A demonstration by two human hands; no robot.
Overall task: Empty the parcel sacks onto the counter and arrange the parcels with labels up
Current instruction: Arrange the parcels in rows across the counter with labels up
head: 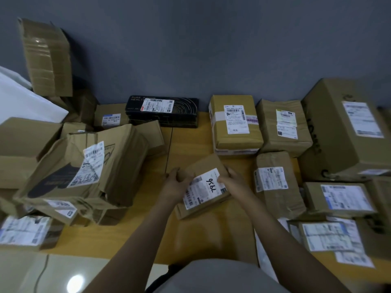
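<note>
A small brown cardboard parcel (202,185) lies tilted at the middle of the wooden counter (190,142), its white label with a handwritten number facing up. My left hand (174,187) grips its left edge and my right hand (234,180) grips its right edge. Label-up parcels stand in rows to the right: a taped yellow-brown box (234,123), a wrinkled brown parcel (283,127), a large carton (347,127) and a wrapped parcel (275,185).
A heap of crumpled cartons (88,172) fills the left side. A black box (163,112) and a small brown box (111,117) stand against the grey wall. A white sack (27,102) lies at far left. More labelled parcels (330,237) lie at lower right.
</note>
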